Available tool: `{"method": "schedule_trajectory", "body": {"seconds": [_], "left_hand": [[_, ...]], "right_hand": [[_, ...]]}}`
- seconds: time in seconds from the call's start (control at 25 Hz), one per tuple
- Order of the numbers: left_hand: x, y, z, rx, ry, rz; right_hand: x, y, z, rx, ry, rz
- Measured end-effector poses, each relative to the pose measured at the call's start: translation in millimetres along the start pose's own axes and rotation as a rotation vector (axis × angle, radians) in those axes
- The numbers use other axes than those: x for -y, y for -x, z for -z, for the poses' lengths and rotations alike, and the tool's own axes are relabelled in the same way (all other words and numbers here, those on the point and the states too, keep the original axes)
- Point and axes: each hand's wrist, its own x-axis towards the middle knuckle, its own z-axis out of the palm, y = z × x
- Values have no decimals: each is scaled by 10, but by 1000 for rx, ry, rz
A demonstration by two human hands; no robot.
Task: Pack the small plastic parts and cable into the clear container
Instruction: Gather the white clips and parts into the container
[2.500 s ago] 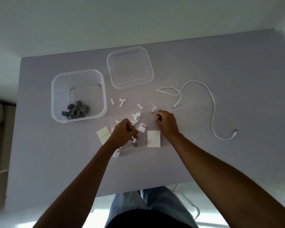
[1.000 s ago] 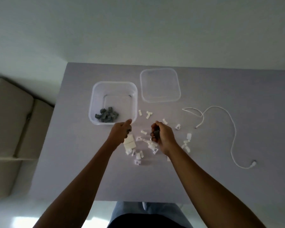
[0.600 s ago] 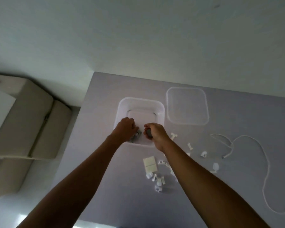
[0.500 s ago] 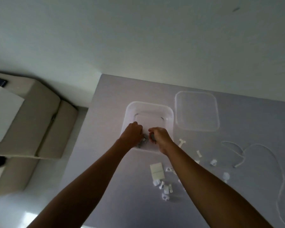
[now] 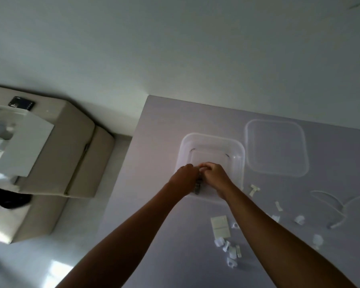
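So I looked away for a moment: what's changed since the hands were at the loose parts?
Both hands, left hand and right hand, carried grey parts from the pile to over the clear container. Lid, white parts and cable lie untouched.

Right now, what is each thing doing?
Clear container: open, upright on the table, both hands over it.
Lid: off, flat beside container.
Left hand: fingers curled.
Right hand: fingers curled.
White parts: loose on table.
Cable: unpacked, on table.
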Motion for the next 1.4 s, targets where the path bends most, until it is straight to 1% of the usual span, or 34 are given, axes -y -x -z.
{"method": "schedule_trajectory", "body": {"seconds": [0.24,0.32,0.48,0.6,0.68,0.76,0.84,0.92,0.96,1.04,1.12,1.28,1.36,1.4], "left_hand": [[38,45,41,-12,61,24],[42,58,38,-31,95,31],[32,81,45,-75,72,46],[29,65,49,-112,50,55],[-2,47,69,-142,35,28],[-20,19,82,-140,21,-2],[-19,11,89,-99,36,9],[23,-7,41,-59,50,49],[35,-11,15,-41,42,46],[48,10,-14,-7,32,31],[31,52,-9,-10,15,16],[20,121,-26,-35,-39,-7],[2,201,6,-49,17,8],[-40,259,27,-57,92,15]], "right_hand": [[1,78,-25,-9,19,102],[-3,79,-10,-35,12,118],[-64,69,33,-103,30,163],[-77,58,32,-12,108,203],[-81,37,29,38,90,198],[-93,19,33,1,57,184],[-137,5,25,-85,43,185],[-179,4,42,-157,117,203],[-190,12,47,-158,172,211],[-211,29,53,-92,249,220],[-208,57,53,-56,265,219],[-164,150,108,-129,200,212],[-154,229,177,-160,165,226],[-169,279,219,-181,149,240]]}}
